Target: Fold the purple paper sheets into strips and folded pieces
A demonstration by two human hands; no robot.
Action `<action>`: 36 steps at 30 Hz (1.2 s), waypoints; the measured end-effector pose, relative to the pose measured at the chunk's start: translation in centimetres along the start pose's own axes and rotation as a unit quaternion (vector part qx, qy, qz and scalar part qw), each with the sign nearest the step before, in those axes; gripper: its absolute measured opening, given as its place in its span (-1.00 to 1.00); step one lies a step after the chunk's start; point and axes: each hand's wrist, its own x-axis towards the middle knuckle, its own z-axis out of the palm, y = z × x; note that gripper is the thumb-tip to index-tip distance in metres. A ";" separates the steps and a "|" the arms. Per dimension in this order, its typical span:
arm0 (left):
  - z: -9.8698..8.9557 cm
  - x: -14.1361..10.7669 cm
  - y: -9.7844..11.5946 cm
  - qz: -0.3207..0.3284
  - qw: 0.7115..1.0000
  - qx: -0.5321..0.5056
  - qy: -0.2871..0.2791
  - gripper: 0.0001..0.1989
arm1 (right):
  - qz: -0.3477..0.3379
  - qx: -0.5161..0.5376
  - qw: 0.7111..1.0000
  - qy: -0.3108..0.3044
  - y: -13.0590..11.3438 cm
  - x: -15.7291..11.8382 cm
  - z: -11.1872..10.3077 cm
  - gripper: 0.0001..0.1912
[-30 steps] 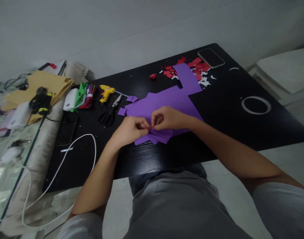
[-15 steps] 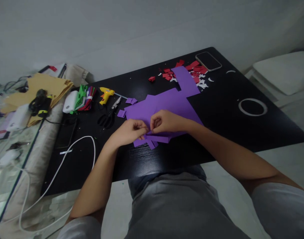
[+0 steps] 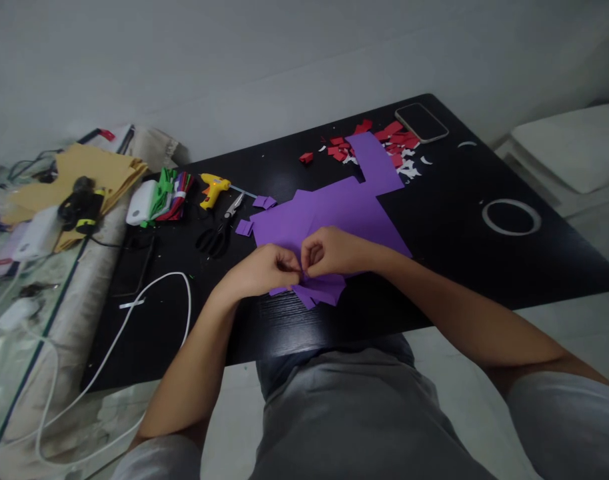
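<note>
My left hand [image 3: 270, 269] and my right hand [image 3: 328, 249] meet over the near edge of the purple paper sheets [image 3: 344, 203]. Fingertips of both are pinched together on a folded purple paper piece [image 3: 320, 291], whose flaps fan out below them toward me. The exact fold between the fingertips is hidden. Two small cut purple pieces, one of them a slit paper tab [image 3: 244, 227], lie left of the sheets. Scissors [image 3: 219, 231] rest partly open beyond my left hand, beside a yellow glue gun [image 3: 214, 189].
Red paper scraps [image 3: 395, 139] and white scraps lie at the back, near a phone [image 3: 421, 122]. A tape-like white ring [image 3: 511, 217] sits at the right. Green bundled strips [image 3: 164, 191], a dark phone [image 3: 132, 267] and a white cable [image 3: 188, 300] occupy the left.
The near purple piece has turned and tilted, its flat strip now showing as spread flaps. Both hands stay close together, the right slightly lower.
</note>
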 end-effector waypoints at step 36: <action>-0.5 0.8 -1.9 0.051 0.988 -0.128 0.070 -0.83 | 0.082 0.226 0.968 0.070 0.3 0.8 -0.2 -0.70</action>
